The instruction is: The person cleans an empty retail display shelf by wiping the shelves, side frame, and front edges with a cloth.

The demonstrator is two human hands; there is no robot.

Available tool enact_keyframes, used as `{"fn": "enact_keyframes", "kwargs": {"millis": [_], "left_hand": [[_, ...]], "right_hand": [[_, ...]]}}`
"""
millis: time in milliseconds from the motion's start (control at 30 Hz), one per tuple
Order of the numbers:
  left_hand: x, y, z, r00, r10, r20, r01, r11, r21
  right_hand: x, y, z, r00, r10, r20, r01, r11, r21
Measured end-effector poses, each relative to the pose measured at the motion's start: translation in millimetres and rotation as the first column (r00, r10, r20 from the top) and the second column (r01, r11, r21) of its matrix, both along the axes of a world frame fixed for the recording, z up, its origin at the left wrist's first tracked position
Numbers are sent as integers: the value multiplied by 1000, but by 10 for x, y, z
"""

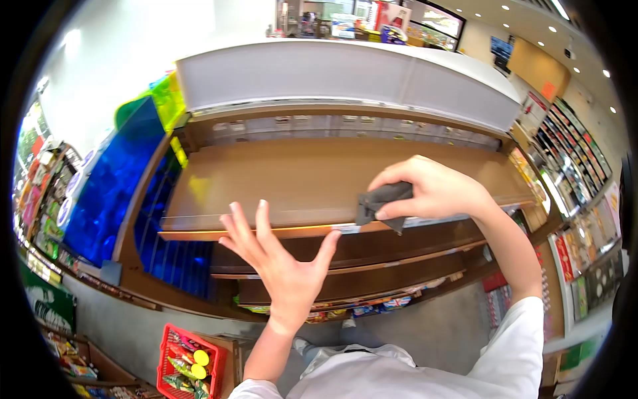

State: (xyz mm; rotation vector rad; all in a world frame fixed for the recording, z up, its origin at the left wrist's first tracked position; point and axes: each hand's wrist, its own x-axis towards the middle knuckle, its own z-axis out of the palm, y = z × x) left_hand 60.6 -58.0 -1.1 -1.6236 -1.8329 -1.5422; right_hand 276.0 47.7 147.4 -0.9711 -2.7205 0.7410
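My right hand (pixel 428 189) grips a dark grey cloth (pixel 385 198), which lies against the front edge of the brown top shelf (pixel 279 176). My left hand (pixel 282 269) is held in front of that same edge, fingers spread, with nothing in it. Its thumb tip is close to a small label on the shelf's front strip (pixel 266 231); whether it touches I cannot tell. Part of the cloth is hidden behind my right fingers.
Below are further brown shelves (pixel 345 274), with packaged goods at the bottom. A red basket (pixel 164 352) holding colourful packets stands at lower left. Blue translucent panels (pixel 113 193) flank the shelf on the left. A white panel (pixel 319 73) rises behind it.
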Motion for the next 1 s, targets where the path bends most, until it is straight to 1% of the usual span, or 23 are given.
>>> {"fn": "enact_keyframes", "kwargs": {"millis": [33,133,167,233,300,367,433,500,567,600,633,733,867,1000], "left_hand": [[55,6,-24,999,-15,31,14,998,59],[290,-130,-121,984,-157,-80,175,933,315],[390,-196,-180,965,-190,-181,239,919,312],[658,-284,-178,907,-323,-270,379,905,191],[958,-240,-192,896,-368,-248,400,912,89],[1193,-182,-202,904,-338,-263,365,929,58],[1410,-120,-194,958,-222,-180,222,975,-21],[1595,-109,-234,959,-174,-222,168,985,-46],[1752,-94,-244,981,-69,-180,56,995,-79],[1792,-89,-246,980,-37,-197,18,995,-100],[1825,-87,-232,976,-27,-214,3,994,-113],[1905,-106,-175,978,38,-205,-68,988,-142],[1909,-131,-179,975,45,-219,-81,984,-161],[1869,-127,-157,965,47,-257,-89,984,-154]], "right_hand": [[-6,-9,7,1000,2,2,-2,1000,-17],[-24,-53,26,1000,-13,6,13,1000,-28],[-27,-36,29,1000,-7,-2,7,999,-35],[-17,27,-1,999,46,-18,-46,999,-10],[-17,64,-14,997,76,-20,-77,997,-14],[7,151,-106,986,151,-70,-150,988,17],[0,204,-144,981,177,-77,-176,984,13],[-8,231,-150,970,220,-101,-221,975,-3],[-32,280,-194,957,269,-110,-264,963,57],[-39,277,-170,955,279,-97,-275,960,48],[-45,298,-174,950,290,-118,-287,957,41],[-52,332,-168,944,324,-58,-323,946,25],[99,355,-159,938,338,-73,-337,941,33],[300,384,-97,964,262,-32,-263,965,-1]]}}
